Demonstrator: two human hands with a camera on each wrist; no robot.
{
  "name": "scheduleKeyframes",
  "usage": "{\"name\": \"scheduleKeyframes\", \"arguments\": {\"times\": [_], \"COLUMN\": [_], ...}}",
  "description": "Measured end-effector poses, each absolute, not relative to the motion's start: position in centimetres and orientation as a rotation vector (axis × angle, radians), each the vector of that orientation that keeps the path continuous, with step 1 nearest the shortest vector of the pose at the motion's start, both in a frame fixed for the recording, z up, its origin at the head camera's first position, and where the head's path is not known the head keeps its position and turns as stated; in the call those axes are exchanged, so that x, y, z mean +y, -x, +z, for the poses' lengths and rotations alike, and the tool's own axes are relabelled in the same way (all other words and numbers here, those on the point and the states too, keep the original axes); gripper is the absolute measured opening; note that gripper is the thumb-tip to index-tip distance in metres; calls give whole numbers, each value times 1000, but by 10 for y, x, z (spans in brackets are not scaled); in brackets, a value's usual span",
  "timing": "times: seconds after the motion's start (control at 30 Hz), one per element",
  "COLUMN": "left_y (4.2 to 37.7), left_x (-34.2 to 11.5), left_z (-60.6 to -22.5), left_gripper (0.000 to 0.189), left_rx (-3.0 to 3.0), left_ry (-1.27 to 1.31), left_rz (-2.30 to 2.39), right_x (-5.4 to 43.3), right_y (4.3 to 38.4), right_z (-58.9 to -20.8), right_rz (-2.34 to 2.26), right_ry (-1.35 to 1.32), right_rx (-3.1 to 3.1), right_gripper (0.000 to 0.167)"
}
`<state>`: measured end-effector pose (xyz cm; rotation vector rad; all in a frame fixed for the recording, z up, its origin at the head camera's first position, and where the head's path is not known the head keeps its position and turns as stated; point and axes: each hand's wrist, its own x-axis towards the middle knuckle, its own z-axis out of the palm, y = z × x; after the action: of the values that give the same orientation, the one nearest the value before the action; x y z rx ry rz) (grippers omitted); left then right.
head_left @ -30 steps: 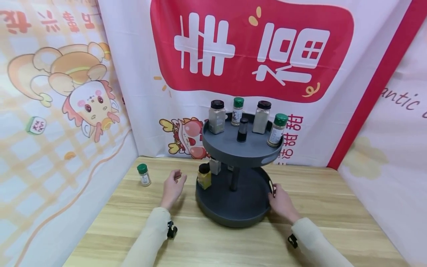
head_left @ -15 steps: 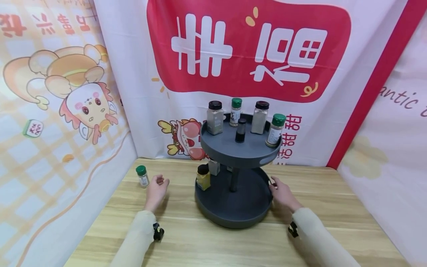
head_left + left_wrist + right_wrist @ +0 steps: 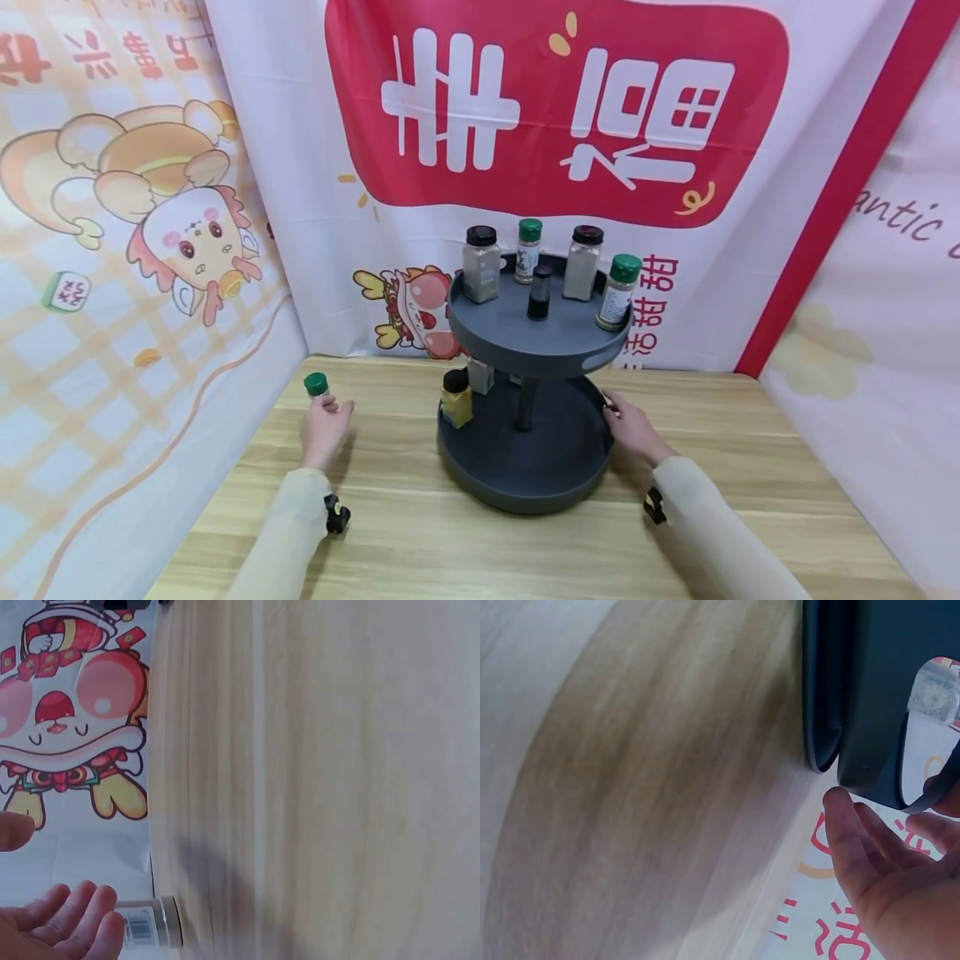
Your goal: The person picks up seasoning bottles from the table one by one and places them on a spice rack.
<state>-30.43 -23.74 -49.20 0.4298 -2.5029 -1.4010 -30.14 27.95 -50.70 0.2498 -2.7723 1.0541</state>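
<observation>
My left hand (image 3: 324,432) is at a small green-capped spice bottle (image 3: 317,384) standing on the table at the left. In the left wrist view the fingers lie loosely curved in front of the bottle (image 3: 142,928), thumb held apart from them. At the right, my right hand (image 3: 636,429) holds the rim of the lower tier of a dark grey two-tier turntable (image 3: 517,498). The right wrist view has its thumb over the strip at the handle cutout (image 3: 919,806), with the fingers beneath and outside.
On the upper tier (image 3: 517,329) stand several spice bottles, including a small dark-bottomed bottle (image 3: 539,293). The lower tier bears a yellow black-capped bottle (image 3: 456,402) and a pale bottle (image 3: 481,376) behind it. Printed cloths (image 3: 300,125) hang behind and beside the wooden table (image 3: 465,550).
My left hand has moved left from beside the turntable to the green-capped spice bottle. The right hand stays at the lower tier's rim, and the bottles stand as before.
</observation>
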Motion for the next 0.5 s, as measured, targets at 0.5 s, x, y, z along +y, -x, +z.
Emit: {"name": "scheduleKeyframes", "arguments": {"times": [0.5], "left_y": [301], "left_x": [-263], "left_z": [-493], "left_gripper": [57], "left_rx": [-2522], "left_ry": [-537], "left_rz": [-1328], "right_x": [280], "right_y": [307], "right_z": [-509], "right_rz": [1089], "right_ry": [-254], "right_rx": [-2754], "right_gripper": [42]}}
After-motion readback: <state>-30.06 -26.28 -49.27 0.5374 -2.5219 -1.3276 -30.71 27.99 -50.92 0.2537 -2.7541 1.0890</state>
